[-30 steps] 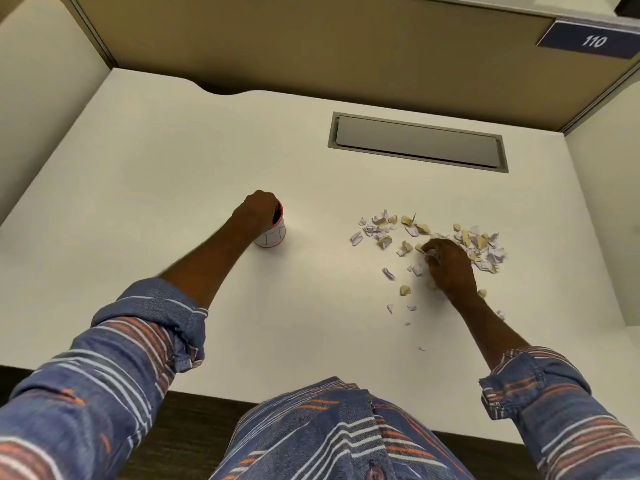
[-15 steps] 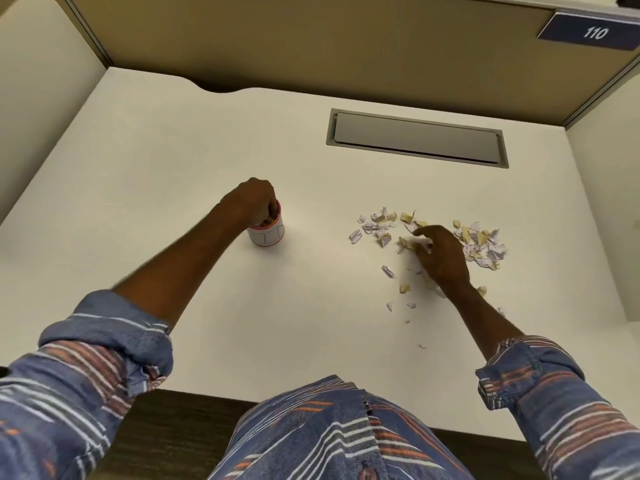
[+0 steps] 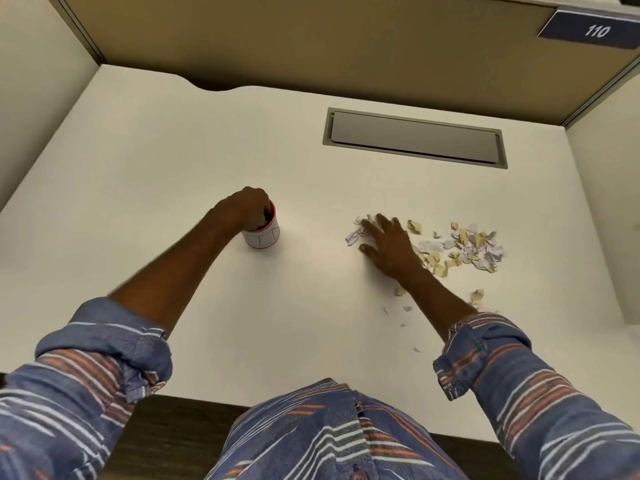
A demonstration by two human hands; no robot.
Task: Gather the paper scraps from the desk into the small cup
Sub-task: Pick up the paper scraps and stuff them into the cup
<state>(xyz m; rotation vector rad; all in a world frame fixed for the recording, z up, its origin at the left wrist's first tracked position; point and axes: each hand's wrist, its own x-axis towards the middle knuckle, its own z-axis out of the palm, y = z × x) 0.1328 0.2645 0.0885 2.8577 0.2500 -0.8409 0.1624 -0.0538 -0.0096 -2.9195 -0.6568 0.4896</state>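
Observation:
A small white cup point(image 3: 264, 237) with a red rim and base stands upright on the white desk point(image 3: 138, 174), left of centre. My left hand point(image 3: 247, 206) grips the cup's rim from above, fingers curled over its mouth. Torn white and yellow paper scraps point(image 3: 467, 245) lie scattered on the desk's right half. My right hand point(image 3: 389, 244) lies flat with spread fingers on the left end of the scrap pile, covering some pieces. A few tiny scraps point(image 3: 403, 308) lie nearer to me, beside my right forearm.
A grey rectangular cable hatch point(image 3: 415, 138) is set into the desk behind the scraps. Beige partition walls close the desk on three sides, with a "110" sign point(image 3: 594, 31) at top right. The desk's front edge runs just before my torso.
My right hand has opened from a pinching pose and slid left, flat over the pile's left end. My left hand stays on the cup, which has barely moved.

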